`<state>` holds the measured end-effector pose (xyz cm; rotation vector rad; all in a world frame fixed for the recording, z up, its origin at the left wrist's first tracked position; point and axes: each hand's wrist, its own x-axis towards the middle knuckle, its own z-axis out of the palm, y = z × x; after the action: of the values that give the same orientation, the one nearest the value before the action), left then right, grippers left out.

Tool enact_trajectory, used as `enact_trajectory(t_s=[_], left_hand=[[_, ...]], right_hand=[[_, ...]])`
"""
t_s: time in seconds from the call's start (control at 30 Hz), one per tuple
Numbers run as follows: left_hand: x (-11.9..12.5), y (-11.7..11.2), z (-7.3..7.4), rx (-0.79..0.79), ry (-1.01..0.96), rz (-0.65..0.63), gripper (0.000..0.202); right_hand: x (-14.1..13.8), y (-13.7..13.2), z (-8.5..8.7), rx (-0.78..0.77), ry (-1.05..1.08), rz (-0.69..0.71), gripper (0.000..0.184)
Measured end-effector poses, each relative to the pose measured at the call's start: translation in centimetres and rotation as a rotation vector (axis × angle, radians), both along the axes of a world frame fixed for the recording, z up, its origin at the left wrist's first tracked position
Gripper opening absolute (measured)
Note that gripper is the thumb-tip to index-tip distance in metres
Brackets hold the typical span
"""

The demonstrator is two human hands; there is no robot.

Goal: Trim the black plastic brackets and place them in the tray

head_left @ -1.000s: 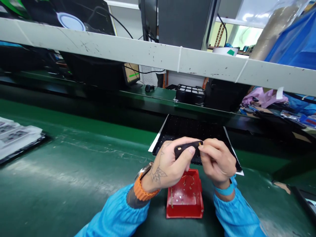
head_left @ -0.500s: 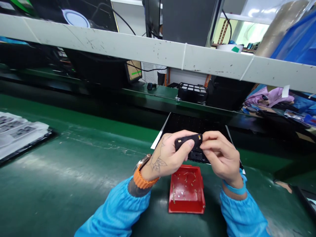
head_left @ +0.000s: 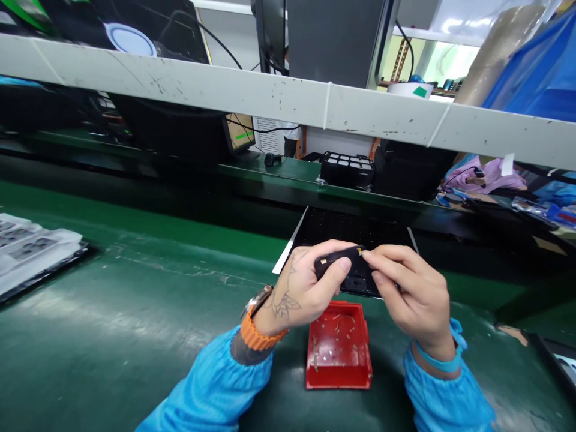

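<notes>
My left hand (head_left: 310, 279) is closed around a small black plastic-looking part (head_left: 335, 261), its thumb lying across the face. A small gold-coloured patch shows near each end of the part. At the part's right end, the fingertips of my right hand (head_left: 411, 288) meet the gold patch there; its fingers are curled, and whatever they pinch is too small to make out. Below both hands a red plastic bin (head_left: 338, 378) rests on the green bench, with several tiny light scraps inside. Behind the hands lies a black sheet (head_left: 355, 225) with white edges, partly covered by them.
A tray of dark parts in white packing (head_left: 38, 252) lies at the left on the green bench (head_left: 148, 336). Overhead, a pale shelf beam (head_left: 279, 99) crosses the view. At the back stand a black box with light squares (head_left: 346, 171) and a scanner (head_left: 272, 159).
My right hand has shifted slightly right and lower, and its fingertips now reach the gold patch, with the thumb more apart. The left hand keeps its hold. The view has moved a little.
</notes>
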<state>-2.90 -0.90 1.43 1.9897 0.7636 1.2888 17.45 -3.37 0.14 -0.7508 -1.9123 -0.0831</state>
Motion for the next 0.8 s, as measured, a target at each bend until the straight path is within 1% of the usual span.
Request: enact_trajectory(t_s=[0.1, 0.2, 0.37, 0.53, 0.6, 0.67, 0.73, 0.8], left_hand=[[0.1, -0.2, 0.0, 0.085, 0.006, 0.046, 0.025], [0.0, -0.2, -0.1, 0.127, 0.023, 0.073, 0.027], [0.0, -0.4, -0.1, 0.130, 0.042, 0.068, 0.027], [0.0, -0.3, 0.0, 0.106, 0.018, 0.060, 0.026], [-0.1, -0.1, 0.1, 0.056, -0.002, 0.023, 0.026], [-0.2, 0.3, 0.0, -0.030, -0.023, -0.034, 0.026], [-0.3, 0.8, 0.0, -0.111, -0.024, -0.087, 0.026], [-0.4, 1.4, -0.1, -0.163, -0.002, -0.115, 0.023]], right_hand=[[-0.5, 0.3, -0.1, 0.053, -0.041, -0.010, 0.041], [-0.5, 0.4, -0.1, 0.066, -0.045, 0.001, 0.041], [-0.2, 0.2, 0.0, 0.072, -0.061, 0.015, 0.040], [-0.2, 0.2, 0.3, 0.069, -0.092, 0.023, 0.031], [-0.1, 0.2, 0.4, 0.041, -0.078, 0.031, 0.027], [0.3, 0.2, 0.6, -0.020, -0.059, 0.069, 0.022], [0.9, 0.1, 1.0, -0.118, -0.062, 0.163, 0.018], [1.7, 0.1, 1.4, -0.241, -0.110, 0.307, 0.015]])
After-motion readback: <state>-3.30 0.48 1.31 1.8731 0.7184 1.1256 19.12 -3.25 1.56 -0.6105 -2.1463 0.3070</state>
